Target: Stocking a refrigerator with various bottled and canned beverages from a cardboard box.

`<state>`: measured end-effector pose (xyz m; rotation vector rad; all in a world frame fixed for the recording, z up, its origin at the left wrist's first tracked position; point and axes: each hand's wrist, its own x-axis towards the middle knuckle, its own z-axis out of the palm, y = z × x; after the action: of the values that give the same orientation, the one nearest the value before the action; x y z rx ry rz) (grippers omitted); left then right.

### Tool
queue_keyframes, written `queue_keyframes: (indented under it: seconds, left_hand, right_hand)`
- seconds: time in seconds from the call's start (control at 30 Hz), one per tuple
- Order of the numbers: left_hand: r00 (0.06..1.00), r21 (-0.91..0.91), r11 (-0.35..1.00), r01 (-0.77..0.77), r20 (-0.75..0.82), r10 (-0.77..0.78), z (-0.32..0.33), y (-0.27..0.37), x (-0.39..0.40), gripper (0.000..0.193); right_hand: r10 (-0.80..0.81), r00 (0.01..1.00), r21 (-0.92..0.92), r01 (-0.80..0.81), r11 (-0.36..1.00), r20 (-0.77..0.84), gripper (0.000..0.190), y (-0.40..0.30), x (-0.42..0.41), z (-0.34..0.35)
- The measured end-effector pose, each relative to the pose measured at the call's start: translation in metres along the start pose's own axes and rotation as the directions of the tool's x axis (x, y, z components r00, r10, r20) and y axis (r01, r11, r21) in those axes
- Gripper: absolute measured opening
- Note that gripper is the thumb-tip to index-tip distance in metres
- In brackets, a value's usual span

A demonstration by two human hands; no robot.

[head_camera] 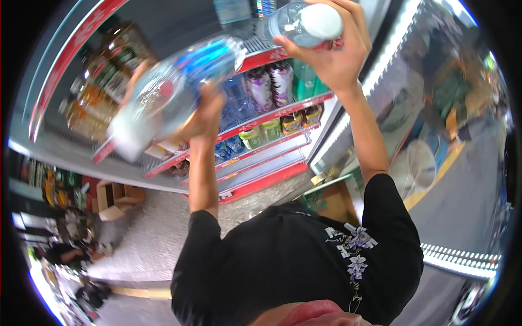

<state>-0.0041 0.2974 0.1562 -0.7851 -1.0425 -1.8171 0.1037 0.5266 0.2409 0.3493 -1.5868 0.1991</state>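
My left hand [200, 114] grips a large clear plastic bottle [163, 89] with a white cap and a blue label, tilted and blurred, in front of the shelves of a drinks cooler. A second clear bottle [285, 24], its white cap towards the camera, is held by my right hand [338, 53] at an upper shelf. Behind that bottle stands another clear bottle [232, 12] with a pale blue label. Much of the fingers of my left hand is hidden behind the bottle.
Red-edged shelves [285, 109] hold purple-labelled bottles [269, 83], green bottles [308, 79] and small dark bottles [301, 119]. Amber bottles [91, 106] stand at the left. The cooler's glass door [408, 122] is at the right. An opened cardboard box [118, 197] lies on the floor, with a person [67, 254] beyond.
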Motion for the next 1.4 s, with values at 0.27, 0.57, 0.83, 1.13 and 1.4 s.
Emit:
queue_keyframes:
  seconds: [0.27,0.57,0.83,1.13,1.4]
  left_hand:
    - [0.836,0.105,0.994,0.026,0.543,-0.079,-0.054,0.05,-0.04,0.085]
    - [0.157,0.552,0.777,0.303,0.775,-0.612,-0.115,0.022,-0.221,0.081]
    - [0.03,0.617,0.726,0.303,0.756,-0.654,-0.104,0.037,-0.254,0.079]
    - [-0.005,0.58,0.743,0.333,0.789,-0.614,-0.067,0.029,-0.278,0.077]
    - [-0.039,0.322,0.844,0.429,0.94,-0.338,-0.031,0.031,-0.293,0.063]
  right_hand:
    - [0.573,0.813,0.321,-0.573,0.754,0.106,0.065,-0.038,-0.129,-0.126]
    - [0.892,-0.152,-0.816,-0.49,0.306,0.426,0.058,-0.09,-0.369,-0.235]
    - [0.882,-0.457,-0.925,-0.373,-0.07,0.118,0.054,-0.174,-0.602,-0.277]
    - [0.641,-0.753,-0.794,-0.477,-0.378,0.147,0.038,-0.23,-0.718,-0.238]
    - [0.562,-0.785,-0.566,-0.596,-0.57,0.261,0.055,-0.167,-0.565,-0.275]
